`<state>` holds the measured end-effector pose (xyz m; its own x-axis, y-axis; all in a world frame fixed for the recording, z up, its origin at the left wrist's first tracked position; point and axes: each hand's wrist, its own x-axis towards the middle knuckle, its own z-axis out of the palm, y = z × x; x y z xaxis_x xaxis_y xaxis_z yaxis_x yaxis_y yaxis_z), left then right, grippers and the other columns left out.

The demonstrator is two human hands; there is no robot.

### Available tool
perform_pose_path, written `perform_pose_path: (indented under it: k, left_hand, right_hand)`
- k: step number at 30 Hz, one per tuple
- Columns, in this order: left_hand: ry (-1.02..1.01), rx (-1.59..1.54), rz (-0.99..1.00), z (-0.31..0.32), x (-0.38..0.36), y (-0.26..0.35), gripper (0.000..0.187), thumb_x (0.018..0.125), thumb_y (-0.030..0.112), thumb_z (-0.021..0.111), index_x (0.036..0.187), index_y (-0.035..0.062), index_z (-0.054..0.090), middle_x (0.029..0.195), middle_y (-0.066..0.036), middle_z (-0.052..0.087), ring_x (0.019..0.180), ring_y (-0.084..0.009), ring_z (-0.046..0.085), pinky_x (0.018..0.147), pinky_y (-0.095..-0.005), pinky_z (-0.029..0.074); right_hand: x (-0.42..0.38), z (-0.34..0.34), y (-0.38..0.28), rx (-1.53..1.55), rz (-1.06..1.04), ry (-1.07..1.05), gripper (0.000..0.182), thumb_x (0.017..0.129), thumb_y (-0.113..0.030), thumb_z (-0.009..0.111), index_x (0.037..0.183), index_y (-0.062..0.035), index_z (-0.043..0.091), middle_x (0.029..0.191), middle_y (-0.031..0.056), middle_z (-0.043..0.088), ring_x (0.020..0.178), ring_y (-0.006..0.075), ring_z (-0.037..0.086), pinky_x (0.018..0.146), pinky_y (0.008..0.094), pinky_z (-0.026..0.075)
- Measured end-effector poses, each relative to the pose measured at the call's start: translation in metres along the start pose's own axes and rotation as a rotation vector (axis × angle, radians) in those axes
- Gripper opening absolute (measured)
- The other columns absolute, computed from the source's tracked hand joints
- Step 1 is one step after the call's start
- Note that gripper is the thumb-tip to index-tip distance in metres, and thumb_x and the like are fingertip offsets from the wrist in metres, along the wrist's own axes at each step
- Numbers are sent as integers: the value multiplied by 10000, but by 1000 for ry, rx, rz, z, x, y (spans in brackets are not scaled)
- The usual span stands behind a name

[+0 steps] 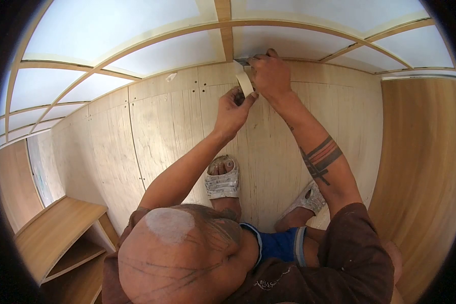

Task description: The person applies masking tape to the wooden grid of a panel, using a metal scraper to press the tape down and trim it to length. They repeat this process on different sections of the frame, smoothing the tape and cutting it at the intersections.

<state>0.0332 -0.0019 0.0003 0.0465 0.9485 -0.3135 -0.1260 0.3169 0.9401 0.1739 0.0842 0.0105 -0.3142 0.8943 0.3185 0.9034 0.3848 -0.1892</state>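
Note:
My left hand (230,114) is closed around a roll of cream masking tape (245,84), holding its edge between thumb and fingers. A pale end of the tape reaches up toward the foot of a wooden upright. Just above and to the right, my right hand (271,75) is closed on a thin grey tool with a flat blade (242,61), which looks like a putty knife. The blade lies at the bottom corner of a white panel (268,42), beside the wooden frame strip (227,44). My fingers hide the tool's handle.
Pale plywood boards (167,131) with screw holes and seams form the floor. A wooden shelf unit (61,228) stands at lower left, and a wood-grain panel (420,162) runs along the right. My sandalled foot (223,177) is below my hands. A small white scrap (171,77) lies near the frame.

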Motion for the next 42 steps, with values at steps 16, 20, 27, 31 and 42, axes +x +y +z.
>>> perform_pose_path:
  k: [16, 20, 27, 31, 42]
  left_hand:
    - [15, -42, -19, 0, 5, 7, 251, 1005, 155, 726, 1139, -56, 701, 1025, -59, 740, 916, -107, 622, 835, -292, 494]
    - [10, 91, -36, -3, 6, 0, 267, 1006, 161, 725, 1157, -58, 700, 1036, -68, 749, 920, -111, 628, 847, -286, 498]
    - [-20, 118, -11, -8, 4, 4, 231, 1022, 165, 682, 1108, -50, 694, 1016, -85, 757, 912, -110, 649, 834, -273, 497]
    - [-6, 164, 116, -10, 5, -2, 255, 1039, 175, 647, 1093, -72, 678, 974, -119, 760, 889, -137, 677, 815, -305, 518]
    - [33, 613, 269, -7, 1, 1, 405, 1005, 200, 685, 1247, -122, 648, 1136, -343, 716, 1101, -421, 731, 938, -452, 562]
  right_hand:
    - [0, 3, 1, -30, -21, -77, 196, 822, -166, 640, 914, -102, 801, 923, 104, 767, 1021, 359, 700, 844, 468, 600]
    - [-2, 4, 0, -65, -55, -85, 251, 812, -168, 650, 997, -132, 815, 920, 62, 763, 989, 341, 687, 780, 451, 596]
    - [-8, 4, 1, -102, -79, -56, 280, 808, -173, 657, 1029, -129, 823, 924, 70, 761, 977, 329, 684, 754, 430, 592]
    - [-7, 2, 1, -64, -110, -48, 291, 810, -157, 650, 1041, -113, 822, 933, 82, 762, 977, 333, 691, 776, 434, 596]
    - [10, 4, 11, -43, -131, -146, 289, 853, -133, 598, 1037, -91, 817, 951, 133, 758, 1034, 399, 693, 911, 448, 588]
